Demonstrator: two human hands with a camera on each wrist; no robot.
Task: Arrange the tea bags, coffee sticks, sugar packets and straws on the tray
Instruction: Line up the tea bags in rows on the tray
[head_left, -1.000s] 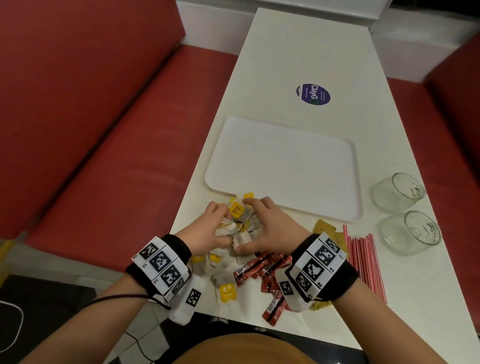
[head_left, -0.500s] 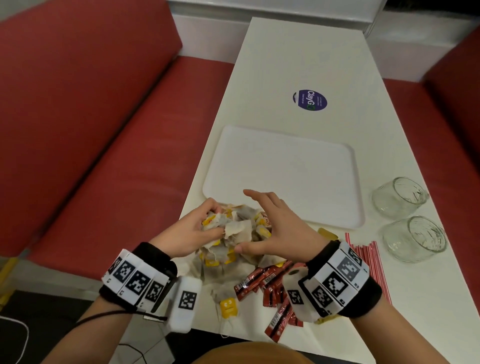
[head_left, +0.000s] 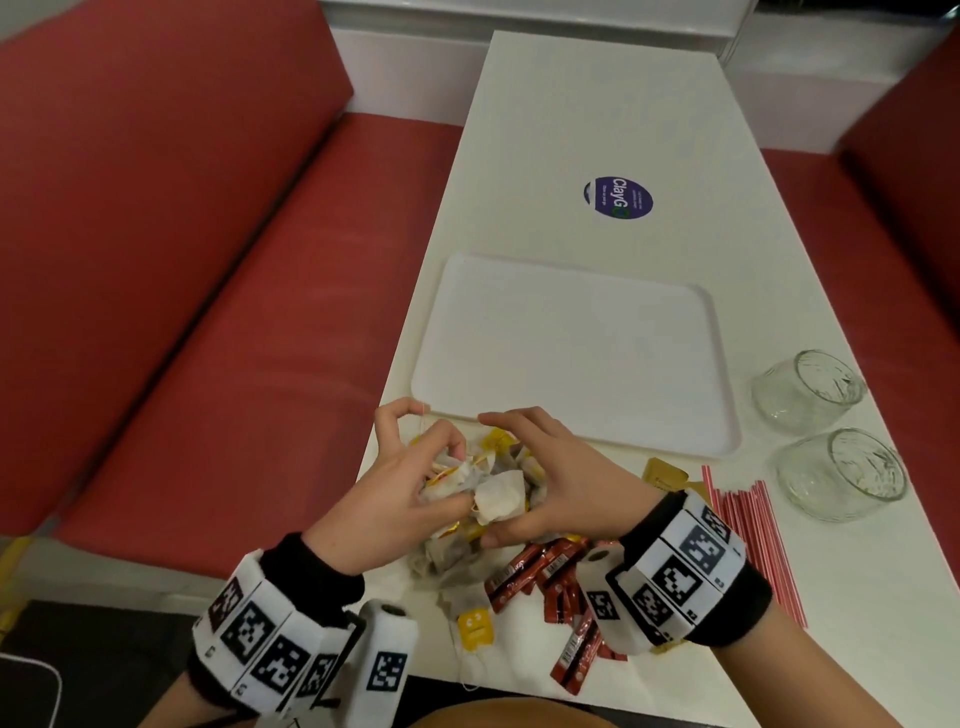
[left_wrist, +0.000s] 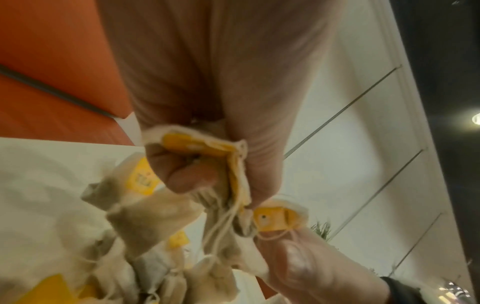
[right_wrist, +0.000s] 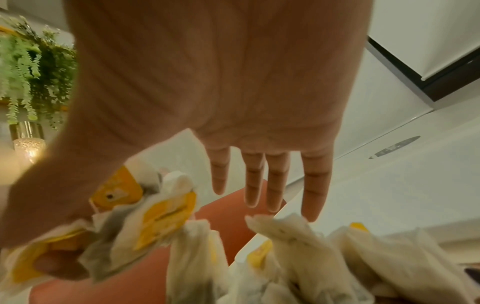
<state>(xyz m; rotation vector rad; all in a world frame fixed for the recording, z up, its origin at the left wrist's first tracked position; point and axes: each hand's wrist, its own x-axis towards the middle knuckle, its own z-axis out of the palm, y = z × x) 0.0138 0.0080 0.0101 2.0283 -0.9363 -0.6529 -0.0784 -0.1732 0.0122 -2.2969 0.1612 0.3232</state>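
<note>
Between the two hands, just short of the white tray's near edge, a clump of tea bags hangs lifted off the table. Left hand curls round the bags, thumb and fingers pinching paper and strings. Right hand pinches the clump's other side with its thumb, its fingers stretched straight. Coffee sticks and red straws lie on the table nearer the person.

A long white bench runs between two red padded booth seats, with a round purple sticker on its top. Hanging green foliage shows against pale walls.
</note>
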